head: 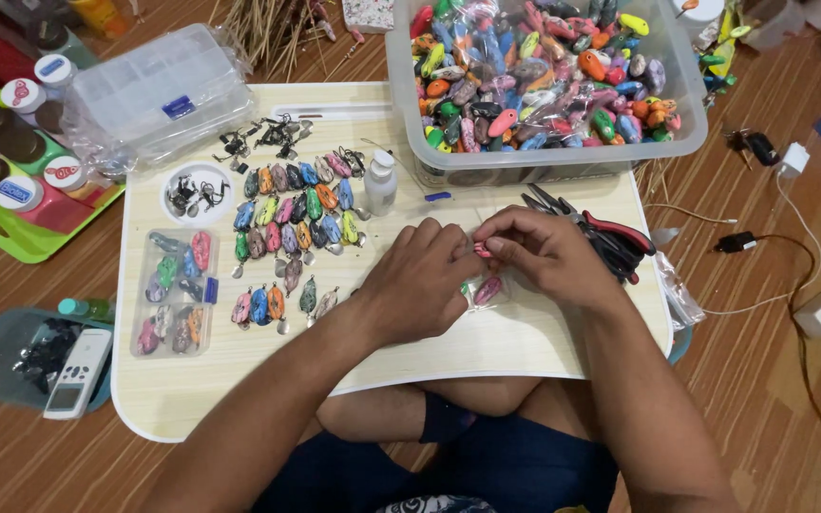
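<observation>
A small pink lure (482,251) is being pinched between both hands at the middle of the pale tabletop (239,380). The left hand (420,285) and right hand (534,252) are closing their fingertips on it together. Another pink lure (487,290) is lying just beneath them. Red-handled pliers (610,237) are resting beside the right hand, rows of painted lures (292,228) to the left, and a clear bin (544,161) of lures beyond.
</observation>
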